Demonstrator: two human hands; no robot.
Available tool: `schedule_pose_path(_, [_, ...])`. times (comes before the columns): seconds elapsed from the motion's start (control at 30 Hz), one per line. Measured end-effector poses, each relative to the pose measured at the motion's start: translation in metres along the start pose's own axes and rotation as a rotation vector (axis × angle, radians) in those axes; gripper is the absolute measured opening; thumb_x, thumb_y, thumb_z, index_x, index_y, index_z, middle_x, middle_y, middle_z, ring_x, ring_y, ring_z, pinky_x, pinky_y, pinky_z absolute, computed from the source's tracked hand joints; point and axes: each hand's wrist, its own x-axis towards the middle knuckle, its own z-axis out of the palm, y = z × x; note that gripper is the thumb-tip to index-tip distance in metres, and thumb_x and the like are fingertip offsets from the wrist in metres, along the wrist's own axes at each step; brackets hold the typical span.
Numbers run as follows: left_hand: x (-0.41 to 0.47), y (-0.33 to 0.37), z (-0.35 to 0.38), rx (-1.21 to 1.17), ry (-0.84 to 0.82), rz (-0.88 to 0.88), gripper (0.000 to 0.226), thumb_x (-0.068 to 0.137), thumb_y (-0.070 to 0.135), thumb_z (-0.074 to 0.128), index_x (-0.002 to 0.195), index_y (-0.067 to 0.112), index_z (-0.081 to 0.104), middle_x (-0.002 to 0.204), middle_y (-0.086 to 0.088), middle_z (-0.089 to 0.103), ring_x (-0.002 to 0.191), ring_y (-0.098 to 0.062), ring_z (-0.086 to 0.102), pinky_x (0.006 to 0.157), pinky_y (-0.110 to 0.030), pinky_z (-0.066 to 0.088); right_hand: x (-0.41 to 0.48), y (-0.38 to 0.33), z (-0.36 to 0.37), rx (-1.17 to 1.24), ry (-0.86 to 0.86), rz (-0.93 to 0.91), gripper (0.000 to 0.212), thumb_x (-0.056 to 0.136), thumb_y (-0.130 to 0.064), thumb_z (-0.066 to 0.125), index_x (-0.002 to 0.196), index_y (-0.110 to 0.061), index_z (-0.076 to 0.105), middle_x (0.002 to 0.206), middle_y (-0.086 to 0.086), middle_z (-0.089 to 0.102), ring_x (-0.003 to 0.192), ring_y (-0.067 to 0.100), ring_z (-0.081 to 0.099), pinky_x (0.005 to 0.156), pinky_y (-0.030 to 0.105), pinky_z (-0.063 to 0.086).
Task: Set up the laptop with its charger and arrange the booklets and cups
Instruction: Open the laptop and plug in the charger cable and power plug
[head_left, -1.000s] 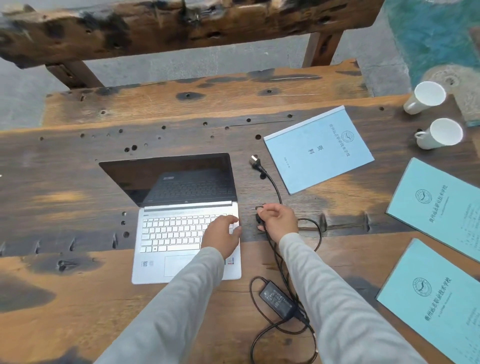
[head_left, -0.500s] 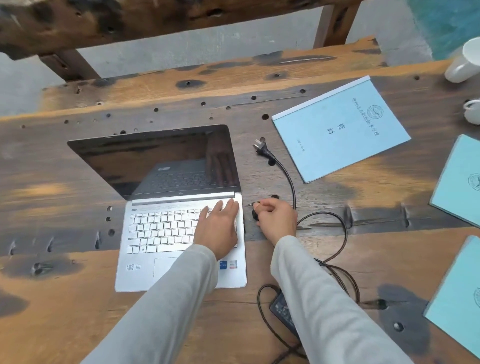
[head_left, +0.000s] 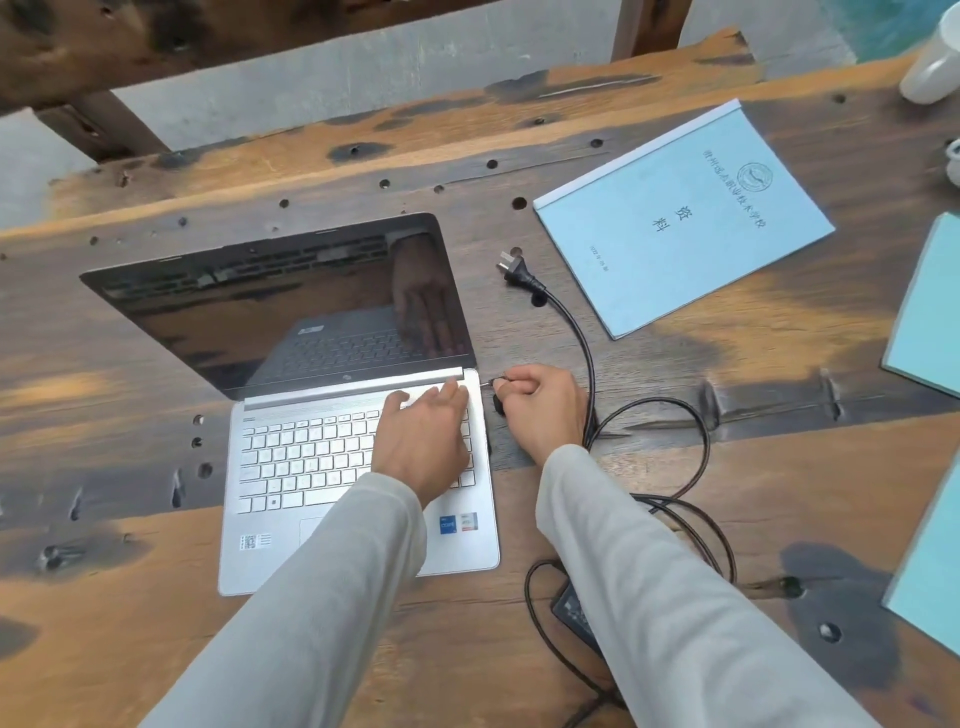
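Note:
A silver laptop (head_left: 311, 467) lies open on the wooden table, screen dark. My left hand (head_left: 423, 441) rests flat on the right side of its keyboard, fingers spread. My right hand (head_left: 543, 405) is closed on the charger's small connector just off the laptop's right edge, near the hinge, its thin tip pointing at the laptop's side. The black cable (head_left: 587, 343) loops away to a wall plug (head_left: 514, 270) lying loose on the table. The charger brick (head_left: 574, 613) peeks out beneath my right sleeve. A light blue booklet (head_left: 680, 218) lies beyond the plug.
Two more blue booklets, one (head_left: 930, 306) at mid height and one (head_left: 930, 566) lower down, are cut off at the right edge. A white cup (head_left: 930, 67) and part of another (head_left: 953, 161) stand at the far right. Cable loops (head_left: 696, 499) cover the table right of my arm. A wooden bench (head_left: 415, 124) runs behind.
The view has shifted closer and leftward. My left hand has spread flat on the keyboard. My right hand has brought the connector up beside the laptop's right edge.

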Motion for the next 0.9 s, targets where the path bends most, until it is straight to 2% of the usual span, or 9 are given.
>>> schedule_pose_path(0.07, [-0.001, 0.001, 0.0, 0.017, -0.017, -0.002, 0.041, 0.084, 0.012, 0.044, 0.124, 0.019, 0.049, 0.142, 0.005, 0.051, 0.123, -0.014, 0.053, 0.11, -0.042, 0.029, 0.001, 0.0, 0.001, 0.003, 0.005, 0.013, 0.016, 0.08, -0.029, 0.074, 0.094, -0.02, 0.078, 0.078, -0.008, 0.076, 0.091, 0.012, 0.069, 0.089, 0.022, 0.05])
schedule_pose_path(0.17, [0.001, 0.003, 0.001, 0.041, -0.031, -0.002, 0.048, 0.086, 0.014, 0.043, 0.134, 0.017, 0.046, 0.154, 0.004, 0.041, 0.131, -0.014, 0.048, 0.115, -0.045, 0.025, 0.0, -0.002, 0.005, -0.022, 0.031, 0.015, 0.016, 0.08, -0.029, 0.074, 0.092, -0.02, 0.078, 0.08, -0.006, 0.077, 0.091, 0.015, 0.069, 0.09, 0.025, 0.05])
schedule_pose_path(0.37, [0.001, 0.003, 0.003, 0.037, -0.03, -0.033, 0.051, 0.087, 0.016, 0.043, 0.138, 0.018, 0.044, 0.156, 0.004, 0.039, 0.134, -0.013, 0.045, 0.117, -0.045, 0.023, -0.007, -0.004, 0.015, -0.039, 0.131, 0.004, 0.008, 0.083, -0.023, 0.071, 0.086, -0.018, 0.077, 0.081, 0.0, 0.076, 0.088, 0.024, 0.068, 0.082, 0.028, 0.051])
schedule_pose_path(0.47, [-0.001, 0.006, 0.006, 0.021, -0.022, -0.057, 0.052, 0.087, 0.016, 0.044, 0.139, 0.018, 0.043, 0.157, 0.004, 0.037, 0.136, -0.014, 0.043, 0.115, -0.044, 0.025, -0.009, -0.002, 0.016, -0.05, 0.168, 0.001, 0.01, 0.083, -0.022, 0.071, 0.089, -0.017, 0.077, 0.082, 0.001, 0.076, 0.088, 0.024, 0.068, 0.082, 0.027, 0.05])
schedule_pose_path(0.77, [0.001, 0.011, 0.008, 0.054, -0.028, -0.086, 0.059, 0.089, 0.018, 0.046, 0.146, 0.014, 0.036, 0.158, 0.0, 0.035, 0.137, -0.017, 0.041, 0.114, -0.042, 0.029, -0.002, -0.004, 0.016, -0.07, 0.068, 0.053, 0.013, 0.08, -0.024, 0.071, 0.091, -0.021, 0.077, 0.083, -0.003, 0.077, 0.096, 0.02, 0.066, 0.087, 0.022, 0.045])
schedule_pose_path(0.9, [0.001, 0.01, 0.008, 0.06, -0.034, -0.077, 0.059, 0.088, 0.018, 0.046, 0.146, 0.013, 0.036, 0.158, -0.001, 0.034, 0.135, -0.019, 0.043, 0.109, -0.041, 0.034, 0.001, -0.003, 0.011, -0.071, 0.008, 0.045, 0.018, 0.081, -0.02, 0.069, 0.097, -0.02, 0.077, 0.084, -0.004, 0.077, 0.098, 0.017, 0.066, 0.085, 0.014, 0.041])
